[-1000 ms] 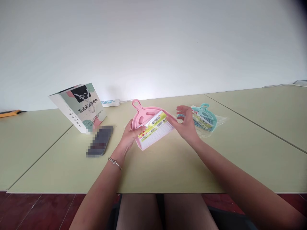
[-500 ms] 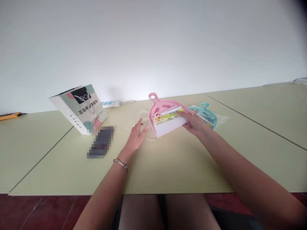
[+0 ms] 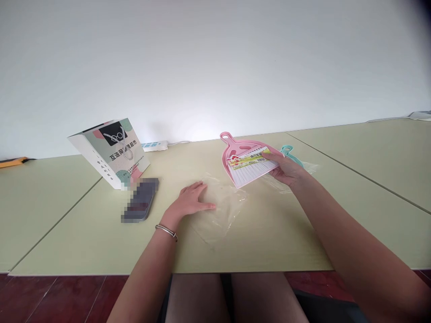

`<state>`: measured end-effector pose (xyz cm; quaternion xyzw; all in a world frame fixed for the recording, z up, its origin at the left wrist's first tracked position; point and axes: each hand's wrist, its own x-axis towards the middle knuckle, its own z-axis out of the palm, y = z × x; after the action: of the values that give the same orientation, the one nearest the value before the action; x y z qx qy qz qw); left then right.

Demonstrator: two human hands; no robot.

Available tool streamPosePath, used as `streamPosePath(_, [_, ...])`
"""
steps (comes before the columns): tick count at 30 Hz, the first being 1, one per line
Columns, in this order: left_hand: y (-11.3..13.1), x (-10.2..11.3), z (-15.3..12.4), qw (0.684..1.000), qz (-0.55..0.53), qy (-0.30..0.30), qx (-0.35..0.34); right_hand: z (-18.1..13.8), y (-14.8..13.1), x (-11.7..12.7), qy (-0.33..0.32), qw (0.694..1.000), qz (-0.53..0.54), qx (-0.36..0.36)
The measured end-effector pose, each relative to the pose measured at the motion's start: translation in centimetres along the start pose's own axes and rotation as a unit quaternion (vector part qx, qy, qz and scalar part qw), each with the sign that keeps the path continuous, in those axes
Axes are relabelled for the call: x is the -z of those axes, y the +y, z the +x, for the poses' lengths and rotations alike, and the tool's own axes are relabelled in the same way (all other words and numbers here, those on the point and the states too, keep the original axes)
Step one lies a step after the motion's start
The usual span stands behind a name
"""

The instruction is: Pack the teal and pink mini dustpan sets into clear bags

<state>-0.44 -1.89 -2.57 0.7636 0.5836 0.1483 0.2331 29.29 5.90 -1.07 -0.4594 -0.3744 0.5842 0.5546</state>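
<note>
My right hand (image 3: 286, 168) grips a pink dustpan (image 3: 232, 148) by its right side, with a white-bristled brush (image 3: 252, 169) and a printed label lying against it. The dustpan is tilted above the table, its looped handle pointing up and left. Partly covered behind it is a teal dustpan (image 3: 290, 154) on clear plastic. My left hand (image 3: 193, 198), fingers apart, rests at the left edge of a clear plastic bag (image 3: 224, 211) spread on the tabletop.
A paper gift bag (image 3: 117, 154) with rope handles stands at the left. In front of it lies a phone (image 3: 143, 199), partly blurred. By the wall is a white power strip (image 3: 155, 146). An orange-yellow tool (image 3: 13, 162) sits at the far left of the pale green table (image 3: 363, 202).
The pink dustpan has moved right in my right hand, covering more of the teal one. My left hand has come down and nearer, and the clear bag now lies closer to me.
</note>
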Motion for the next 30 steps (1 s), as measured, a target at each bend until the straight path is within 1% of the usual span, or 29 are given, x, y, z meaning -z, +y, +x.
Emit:
streamPosePath(2, [-0.6,0.5,-0.3,0.998,-0.029,-0.054,0.013,-0.2,-0.1,0.0,-0.019,1.0,-0.009,0.005])
streamPosePath(4, [-1.1,1.2,-0.5,0.994,-0.046,-0.101,0.008,-0.3,-0.2,0.1,-0.03,0.999,-0.018,0.011])
streamPosePath(6, [-1.3,1.7,-0.5,0.991,-0.038,-0.128,-0.001,-0.3,-0.3,0.1,-0.038,0.999,-0.025,0.014])
streamPosePath(7, [-1.3,1.8,-0.5,0.992,-0.028,-0.125,-0.003,-0.3,-0.4,0.1,-0.042,0.999,-0.027,0.015])
streamPosePath(8, [-1.3,1.7,-0.5,0.994,-0.017,-0.107,-0.003,-0.4,-0.5,0.1,-0.046,0.998,-0.03,0.013])
streamPosePath(12, [-0.7,0.9,-0.1,1.0,0.018,0.018,0.006,-1.0,-0.9,0.0,-0.077,0.996,-0.036,0.008])
streamPosePath(13, [-0.6,0.6,0.0,0.999,0.019,0.037,0.001,-1.2,-1.0,0.0,-0.088,0.995,-0.039,0.007])
streamPosePath(16, [-0.3,0.2,0.0,0.998,0.023,0.057,-0.014,-2.1,-1.0,0.5,-0.131,0.989,-0.066,-0.015])
streamPosePath(19, [-0.1,0.2,0.0,0.995,0.058,0.074,-0.02,-2.8,-0.6,1.6,-0.175,0.976,-0.111,-0.065])
streamPosePath(21, [0.0,0.3,0.1,0.993,0.076,0.091,-0.009,-3.1,-0.2,2.2,-0.206,0.962,-0.147,-0.102])
streamPosePath(23, [0.1,0.5,0.2,0.988,0.086,0.126,0.016,-3.3,0.2,2.3,-0.246,0.941,-0.184,-0.14])
streamPosePath(25, [0.2,0.6,0.3,0.98,0.08,0.178,0.031,-3.4,0.6,1.9,-0.275,0.924,-0.206,-0.165])
streamPosePath(27, [0.3,0.7,0.4,0.975,0.051,0.217,0.014,-3.4,1.0,1.3,-0.287,0.92,-0.206,-0.169])
streamPosePath(28, [0.4,0.7,0.4,0.974,0.035,0.224,-0.004,-3.4,1.2,1.0,-0.288,0.922,-0.2,-0.164])
streamPosePath(30, [0.5,0.5,0.3,0.976,0.006,0.214,-0.045,-3.5,1.5,0.5,-0.288,0.928,-0.181,-0.152])
